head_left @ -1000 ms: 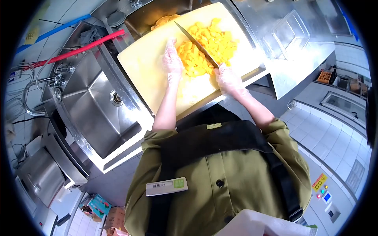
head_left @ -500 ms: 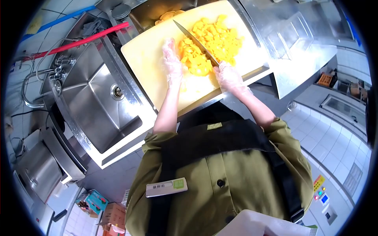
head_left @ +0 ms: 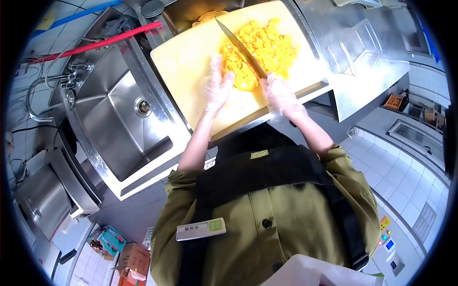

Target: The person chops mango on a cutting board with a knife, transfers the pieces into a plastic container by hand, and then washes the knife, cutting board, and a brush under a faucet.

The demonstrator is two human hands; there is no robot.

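Note:
A knife (head_left: 241, 47) is gripped by its handle in my right hand (head_left: 280, 95), its long blade slanting up and to the left through the chopped orange-yellow fruit (head_left: 274, 47). Part of the fruit lies in a smaller pile (head_left: 238, 71) on the left side of the blade. My left hand (head_left: 218, 88), in a clear plastic glove like the right, is open beside that smaller pile, with its fingers stretched out and the thumb spread toward the pieces. Under all this lies a large pale cutting board (head_left: 183, 62).
To the left is a steel sink (head_left: 119, 114) with a faucet (head_left: 71, 86) and a red hose (head_left: 105, 43). Behind the board, peel-like orange pieces (head_left: 210, 18) lie in another basin. A clear plastic container (head_left: 355, 47) stands on the steel counter at right.
My left hand has turned, its thumb now spread toward the smaller pile. The knife still lies between the two piles in my right hand, and the view has shifted slightly.

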